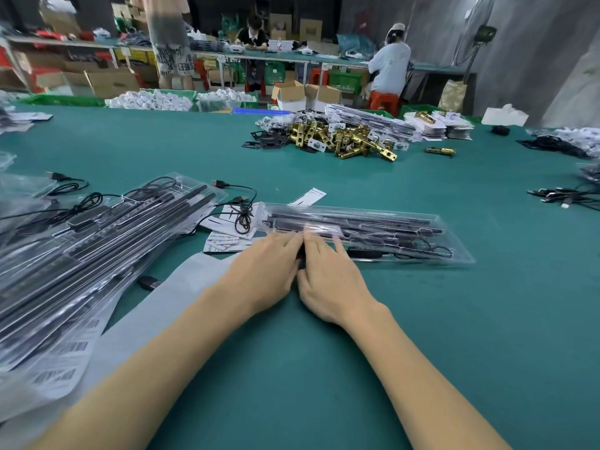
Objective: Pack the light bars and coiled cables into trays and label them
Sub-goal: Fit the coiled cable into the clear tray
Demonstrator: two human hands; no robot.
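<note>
A heap of brass latch bolts (344, 139) lies far across the green tabletop (422, 319), black strike plates (266, 141) beside it. Beyond stand open cardboard boxes (305, 94), a red stool (383, 102), and two seated workers at a bench (324, 60).

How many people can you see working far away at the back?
3. One person sits facing this way at the long bench, one sits on a red stool with back turned, and one stands at left. More may be hidden.
</note>
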